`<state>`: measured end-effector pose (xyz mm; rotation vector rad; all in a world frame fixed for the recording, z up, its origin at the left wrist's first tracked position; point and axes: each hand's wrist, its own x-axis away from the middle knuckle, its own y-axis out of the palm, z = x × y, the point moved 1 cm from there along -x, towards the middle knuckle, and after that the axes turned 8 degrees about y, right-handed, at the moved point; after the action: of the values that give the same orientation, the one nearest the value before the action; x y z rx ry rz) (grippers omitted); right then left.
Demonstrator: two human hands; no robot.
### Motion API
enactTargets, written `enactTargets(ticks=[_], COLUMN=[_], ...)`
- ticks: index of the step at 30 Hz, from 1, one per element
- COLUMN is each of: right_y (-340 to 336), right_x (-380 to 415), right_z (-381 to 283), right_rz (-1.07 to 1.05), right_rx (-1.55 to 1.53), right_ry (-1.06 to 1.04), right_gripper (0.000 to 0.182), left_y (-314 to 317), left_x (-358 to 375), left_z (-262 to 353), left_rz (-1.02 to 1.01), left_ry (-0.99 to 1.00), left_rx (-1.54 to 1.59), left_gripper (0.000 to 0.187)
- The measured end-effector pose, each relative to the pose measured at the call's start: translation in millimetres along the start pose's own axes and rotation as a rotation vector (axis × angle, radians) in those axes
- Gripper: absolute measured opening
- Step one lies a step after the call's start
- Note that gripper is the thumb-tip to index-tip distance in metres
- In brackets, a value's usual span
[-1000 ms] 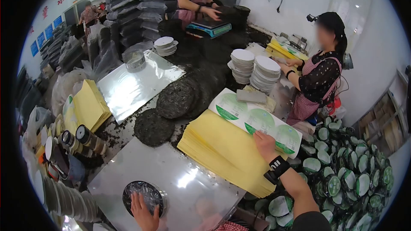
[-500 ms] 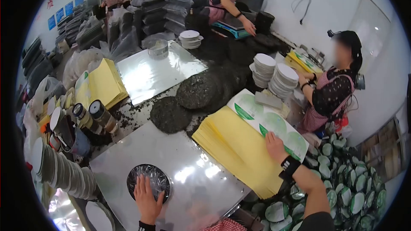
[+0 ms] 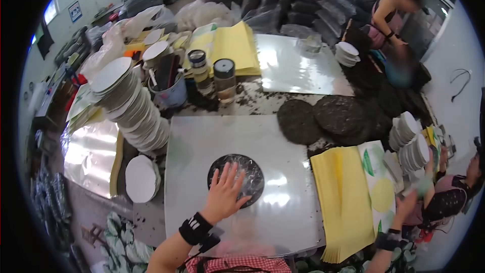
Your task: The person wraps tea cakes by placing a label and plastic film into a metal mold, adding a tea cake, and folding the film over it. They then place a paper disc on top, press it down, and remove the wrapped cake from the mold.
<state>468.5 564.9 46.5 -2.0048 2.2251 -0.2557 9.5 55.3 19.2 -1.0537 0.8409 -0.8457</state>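
My left hand (image 3: pixel 227 191) lies with spread fingers on a flat, round black cake (image 3: pixel 256 177) wrapped in clear film, on a shiny metal sheet (image 3: pixel 202 136). My right hand (image 3: pixel 405 206) is at the right, past the sheet of green-and-white round stickers (image 3: pixel 373 159). Its fingers appear closed on a pale green round sticker (image 3: pixel 422 185), smeared by motion. A bare yellow circle (image 3: pixel 382 195) shows in the sticker sheet. Beside it lies a stack of yellow paper (image 3: pixel 348 197).
Stacked white discs (image 3: pixel 139 116) stand at the left, near a bucket of tools (image 3: pixel 171 91) and two jars, one a dark-lidded jar (image 3: pixel 225 81). Dark round cakes (image 3: pixel 299 121) lie behind the metal sheet. A co-worker (image 3: pixel 447 197) is at the right, another (image 3: pixel 389 20) farther back.
My view has swung left. My right hand has moved off the sticker sheet to the right with a sticker, baring a yellow circle. My left hand stays on the wrapped cake.
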Motion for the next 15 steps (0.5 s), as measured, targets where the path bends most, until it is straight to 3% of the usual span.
enactTargets(ticks=[1, 3, 5, 6, 7, 8, 12, 15], right_y=[76, 199, 267, 285, 302, 314, 329, 328], right_x=[67, 199, 287, 339, 355, 369, 388, 397], right_z=[-10, -35, -34, -50, -44, -53, -56, -77], right_rz=[-0.228, -0.722, -0.985, -0.946, -1.081, -1.178, -1.346, -1.337], right_rx=[0.159, 0.42, 0.427, 0.394, 0.31, 0.338, 0.493, 0.631], right_ry=[-0.196, -0.815, -1.368, -1.252, -1.362, -1.335, -1.238, -1.125], right_gripper=[0.06, 0.065, 0.07, 0.079, 0.081, 0.083, 0.086, 0.082], left_y=[5, 13, 11, 13, 16, 19, 23, 36], left_x=[0, -1, -4, -3, 0, 1, 6, 11], left_z=[-3, -7, -6, -6, -8, -12, -15, -15], left_rz=[-0.032, -0.075, -0.043, -0.02, -0.003, 0.114, 0.138, 0.245], left_ry=[-0.01, -0.014, -0.013, -0.008, -0.003, 0.018, 0.004, -0.143], left_rx=[-0.007, -0.019, -0.028, -0.036, -0.041, 0.173, 0.312, 0.771], left_gripper=[0.073, 0.07, 0.065, 0.063, 0.061, 0.06, 0.066, 0.065])
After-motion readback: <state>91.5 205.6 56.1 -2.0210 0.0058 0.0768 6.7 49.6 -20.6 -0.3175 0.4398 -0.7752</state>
